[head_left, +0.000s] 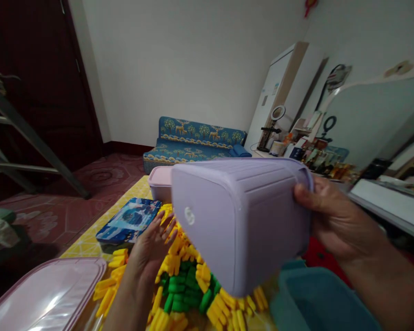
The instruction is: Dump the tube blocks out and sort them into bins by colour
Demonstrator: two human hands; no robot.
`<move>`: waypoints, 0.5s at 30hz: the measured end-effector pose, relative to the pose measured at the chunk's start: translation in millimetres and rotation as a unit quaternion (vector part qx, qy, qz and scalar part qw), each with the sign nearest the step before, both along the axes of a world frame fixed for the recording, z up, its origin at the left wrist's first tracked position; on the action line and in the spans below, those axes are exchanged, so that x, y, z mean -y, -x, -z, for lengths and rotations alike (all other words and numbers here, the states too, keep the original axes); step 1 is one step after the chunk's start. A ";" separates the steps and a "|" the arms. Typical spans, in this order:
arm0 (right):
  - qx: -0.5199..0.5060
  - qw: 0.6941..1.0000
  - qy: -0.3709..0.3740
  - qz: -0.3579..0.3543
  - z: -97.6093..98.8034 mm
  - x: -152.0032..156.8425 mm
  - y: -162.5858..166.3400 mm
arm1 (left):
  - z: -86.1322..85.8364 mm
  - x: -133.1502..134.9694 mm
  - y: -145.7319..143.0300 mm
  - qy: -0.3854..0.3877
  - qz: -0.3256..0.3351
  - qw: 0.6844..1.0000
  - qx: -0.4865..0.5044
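A lilac plastic bin (207, 220) is tipped on its side above the table, its base turned toward me. My right hand (334, 211) grips it by the rim at the right, thumb on the outer wall. My left hand (156, 236) holds nothing; its fingers are spread over a pile of yellow pieces (168, 266). Small green pieces (184, 287) lie in the middle of that pile, below the bin. What the bin contains, if anything, is hidden from this side.
A teal bin (324, 299) stands at the front right. A clear pinkish lid (48, 294) lies at the front left. Beyond my left hand are a blue patterned tin (129, 220) and a pink-lidded box (160, 181). A ladder (37, 128) leans at the left.
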State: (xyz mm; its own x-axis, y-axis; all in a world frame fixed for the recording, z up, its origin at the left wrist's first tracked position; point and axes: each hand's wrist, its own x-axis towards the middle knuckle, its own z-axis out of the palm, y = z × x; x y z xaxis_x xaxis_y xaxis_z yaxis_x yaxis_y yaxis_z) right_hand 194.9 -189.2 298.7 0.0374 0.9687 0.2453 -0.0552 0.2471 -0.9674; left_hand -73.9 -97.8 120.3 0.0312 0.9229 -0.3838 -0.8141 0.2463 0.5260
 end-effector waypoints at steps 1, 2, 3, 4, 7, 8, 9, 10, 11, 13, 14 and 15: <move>0.049 0.997 -0.029 0.049 -5.1 2.5 -11.9 | -4.0 -1.1 -0.4 -0.001 -0.009 1.000 -0.002; 0.109 0.987 -0.056 0.100 -7.3 3.2 -25.1 | -7.6 -1.8 0.3 -0.002 -0.023 1.000 -0.001; 0.177 0.970 -0.078 0.149 -6.3 2.1 -39.5 | -10.7 -1.9 2.0 -0.002 -0.038 0.999 0.004; 0.253 0.945 -0.088 0.189 -1.8 -0.9 -54.7 | -13.5 -1.5 4.0 -0.001 -0.052 0.999 0.013; 0.448 0.869 -0.024 0.208 31.4 -17.2 -101.5 | -20.7 1.9 8.7 0.015 -0.087 0.995 0.042; 0.496 0.847 0.012 0.190 47.3 -23.4 -116.1 | -22.7 3.2 9.2 0.022 -0.096 0.994 0.049; 0.542 0.822 0.046 0.168 64.6 -29.0 -129.4 | -24.5 4.4 9.2 0.029 -0.102 0.993 0.056; 0.585 0.794 0.072 0.147 82.2 -33.6 -141.1 | -25.9 5.4 9.1 0.034 -0.105 0.992 0.061; 0.619 0.767 0.106 0.131 99.4 -37.0 -151.0 | -26.8 6.0 9.1 0.034 -0.108 0.991 0.065; 0.649 0.736 0.169 0.097 129.6 -40.1 -164.6 | -27.2 6.3 10.0 0.030 -0.111 0.991 0.072; 0.646 0.734 0.196 0.076 141.6 -39.9 -168.4 | -26.7 6.0 11.1 0.027 -0.111 0.991 0.076; 0.637 0.737 0.219 0.056 150.9 -39.0 -170.5 | -25.9 5.6 12.5 0.026 -0.112 0.990 0.080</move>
